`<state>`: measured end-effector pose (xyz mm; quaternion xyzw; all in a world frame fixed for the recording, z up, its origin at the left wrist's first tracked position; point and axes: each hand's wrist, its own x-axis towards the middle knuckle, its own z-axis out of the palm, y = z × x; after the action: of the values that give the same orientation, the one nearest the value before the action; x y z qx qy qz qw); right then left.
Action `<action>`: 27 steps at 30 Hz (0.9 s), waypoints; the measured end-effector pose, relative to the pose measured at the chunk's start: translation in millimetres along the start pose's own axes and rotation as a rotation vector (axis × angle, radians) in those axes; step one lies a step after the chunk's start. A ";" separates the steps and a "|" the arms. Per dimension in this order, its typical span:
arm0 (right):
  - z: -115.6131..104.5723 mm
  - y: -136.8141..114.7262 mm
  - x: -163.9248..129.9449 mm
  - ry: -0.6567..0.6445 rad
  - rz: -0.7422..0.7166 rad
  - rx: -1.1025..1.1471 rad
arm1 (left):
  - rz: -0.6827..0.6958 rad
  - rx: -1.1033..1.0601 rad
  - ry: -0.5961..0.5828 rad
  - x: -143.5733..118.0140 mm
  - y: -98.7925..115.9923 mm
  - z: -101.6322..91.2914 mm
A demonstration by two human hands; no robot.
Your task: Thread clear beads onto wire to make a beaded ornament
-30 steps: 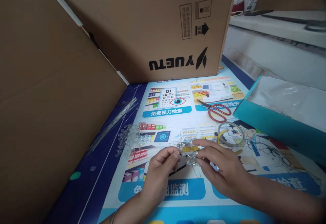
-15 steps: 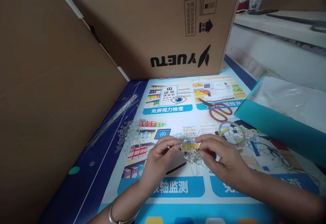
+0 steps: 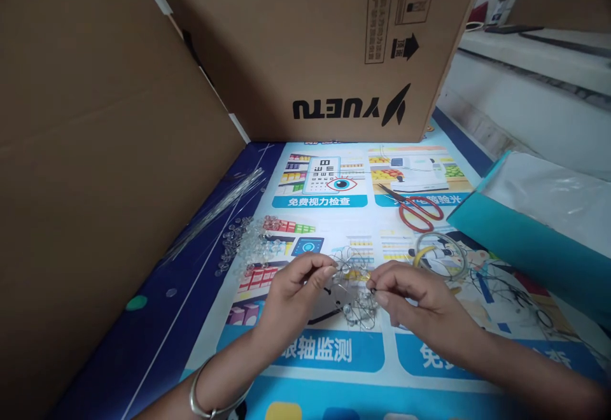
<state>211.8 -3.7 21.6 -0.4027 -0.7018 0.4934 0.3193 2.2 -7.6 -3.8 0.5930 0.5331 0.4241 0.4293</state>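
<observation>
A tangle of thin wire with clear beads [image 3: 360, 310] lies between my hands, low over the printed sheet. My left hand [image 3: 300, 289] is closed, thumb and forefinger pinched at the wire on the left side of the tangle. From the right, my right hand [image 3: 420, 296] pinches wire too, with a small dark loop showing at its fingertips. The exact wire ends in the fingers are too fine to make out. Left of my left hand lies a pile of clear beads [image 3: 252, 242].
Beyond the pile lies a bundle of straight wires [image 3: 214, 216]. Red-handled scissors [image 3: 420, 213] and a tape roll [image 3: 442, 256] lie ahead on the right, with loose dark wire [image 3: 520, 296] nearby. A teal box [image 3: 534, 242] stands at right; tall cardboard [image 3: 286, 44] walls the back and left.
My camera view has shifted slightly. My hands have drawn a little apart, and the beaded wire's lower part hangs nearer my right fingers. Both pinches remain closed.
</observation>
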 end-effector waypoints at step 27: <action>8.1 5.9 1.1 -0.038 0.031 0.076 | -0.190 -0.356 -0.146 21.7 -11.6 -5.8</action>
<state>206.0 -5.1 13.5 -0.3918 -0.6821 0.5322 0.3130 -5.0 15.1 -12.4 0.4839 0.4708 0.4253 0.6027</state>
